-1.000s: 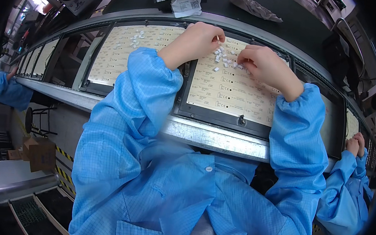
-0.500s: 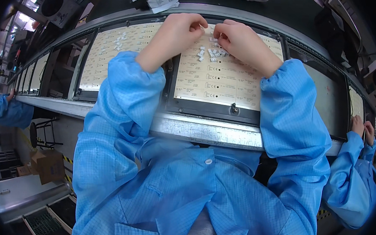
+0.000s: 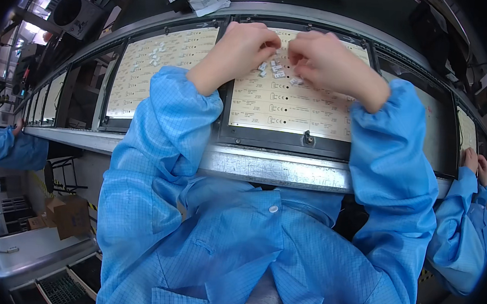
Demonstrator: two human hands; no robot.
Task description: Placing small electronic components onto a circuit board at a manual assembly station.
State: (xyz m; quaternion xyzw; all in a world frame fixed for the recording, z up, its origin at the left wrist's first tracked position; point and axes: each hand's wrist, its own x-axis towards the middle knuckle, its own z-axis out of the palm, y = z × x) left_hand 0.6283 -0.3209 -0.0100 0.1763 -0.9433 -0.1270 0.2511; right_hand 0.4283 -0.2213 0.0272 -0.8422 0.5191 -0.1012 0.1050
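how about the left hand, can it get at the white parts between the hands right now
Likely yes: the left hand has its fingers beside the white parts, with nothing visible between. The right hand is close by but doesn't seem to block.

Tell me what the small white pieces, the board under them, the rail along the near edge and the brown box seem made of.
Small white pieces: probably hard plastic, opaque, with blocky shapes. Board: perhaps coated laminate, smooth and printed; its core is hidden. Rail: apparently bare metal, steel or aluminium, scuffed, with bright reflections. Box: most likely cardboard, matt brown, with flat folded sides.
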